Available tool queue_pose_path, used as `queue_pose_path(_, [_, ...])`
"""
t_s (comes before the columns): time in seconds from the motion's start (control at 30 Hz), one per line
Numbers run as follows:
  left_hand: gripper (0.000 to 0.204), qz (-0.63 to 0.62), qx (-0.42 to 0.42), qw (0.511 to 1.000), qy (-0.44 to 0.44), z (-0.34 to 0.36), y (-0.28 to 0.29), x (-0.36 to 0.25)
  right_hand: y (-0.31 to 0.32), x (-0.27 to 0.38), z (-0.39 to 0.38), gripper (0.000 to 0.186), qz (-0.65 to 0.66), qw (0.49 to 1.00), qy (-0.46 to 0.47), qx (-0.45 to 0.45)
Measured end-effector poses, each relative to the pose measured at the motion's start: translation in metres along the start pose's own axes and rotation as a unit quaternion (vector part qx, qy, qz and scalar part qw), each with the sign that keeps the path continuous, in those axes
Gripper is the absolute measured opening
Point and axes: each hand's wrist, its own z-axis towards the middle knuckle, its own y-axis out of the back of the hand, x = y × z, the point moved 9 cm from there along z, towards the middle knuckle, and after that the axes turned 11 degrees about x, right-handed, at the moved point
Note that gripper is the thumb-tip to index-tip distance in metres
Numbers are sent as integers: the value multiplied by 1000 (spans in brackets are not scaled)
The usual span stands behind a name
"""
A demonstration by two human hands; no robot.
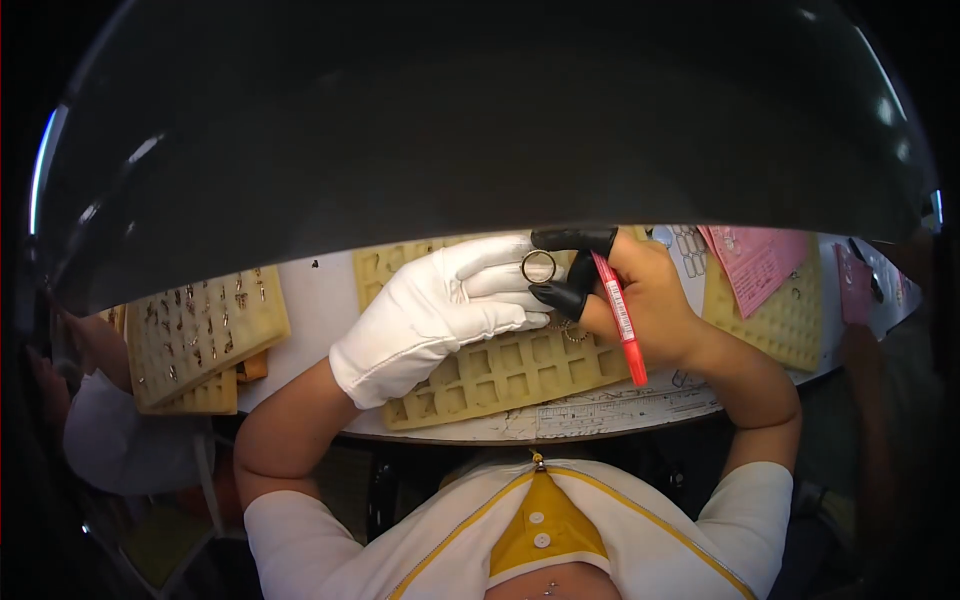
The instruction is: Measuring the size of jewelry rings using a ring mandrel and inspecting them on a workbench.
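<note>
A thin metal ring (pixel 538 266) is held up between both hands above a yellow compartment tray (pixel 480 385). My right hand (pixel 655 300), with black finger covers on thumb and fingers, pinches the ring at its edge. A red pen (pixel 622 318) is tucked in the same hand, slanting down past the thumb. My left hand (pixel 430 310) wears a white glove. Its fingertips lie against the ring from the left, and its fingers and thumb are drawn together; what else they may hold is hidden. Below the fingertips, a small beaded round piece (pixel 575 332) shows at the tray.
Stacked yellow trays with rows of small metal pieces (pixel 205 325) stand at the left. Pink written slips (pixel 760 265) lie on another yellow tray (pixel 775 335) at the right. A ruler (pixel 630 408) lies along the near table edge. People sit at both sides; a dark cover hides the far area.
</note>
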Motion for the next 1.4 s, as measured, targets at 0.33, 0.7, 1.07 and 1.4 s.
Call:
queue_pose_path(0.33, [27, 21, -49, 997, 58, -2, 7, 6, -3, 27, -3, 51, -176, 974, 140, -30])
queue_pose_path(0.7, [55, 75, 29, 997, 9, 2, 2, 5, 4, 11, -1, 40, -164, 981, 93, -56])
queue_pose_path(1.07, [44, 32, 37, 999, 17, 4, -3, 1, -1, 12, 0, 56, -169, 983, 74, -11])
queue_pose_path(1.4, [46, -16, 34, 999, 5, 4, -3, 4, 4, 22, -1, 54, -190, 980, 57, -35])
